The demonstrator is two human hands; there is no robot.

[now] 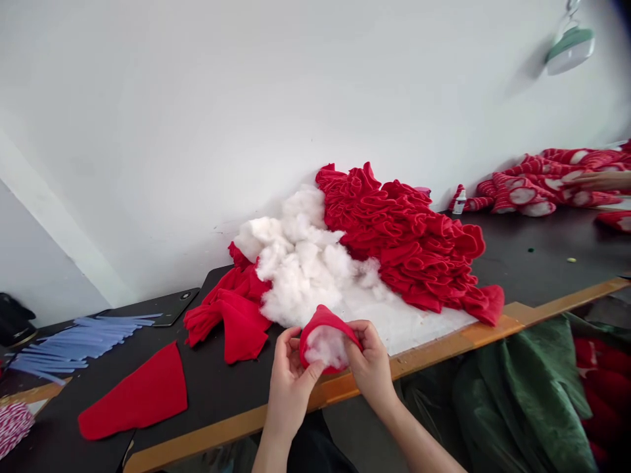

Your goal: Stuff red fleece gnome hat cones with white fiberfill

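Observation:
Between my two hands is a red fabric pouch (321,316), its opening facing me and white stuffing (325,346) showing inside. My left hand (290,381) grips the left rim, with the thumb at the stuffing's lower edge. On the opposite rim, my right hand (369,361) pinches the cloth, thumb against the opening. Just behind the pouch lies a heap of loose white fiberfill (305,263). A big pile of red fabric pieces (409,236) rises to its right, and a smaller red bunch (231,309) sits to its left.
A flat red piece (133,397) lies on the black table (207,394) at left, near blue strips (89,338) and red-white twine (14,427). At right are a small bottle (459,201), striped red stuffed pieces (527,187) and another person's hand (599,180). Green cloth (522,387) hangs below the edge.

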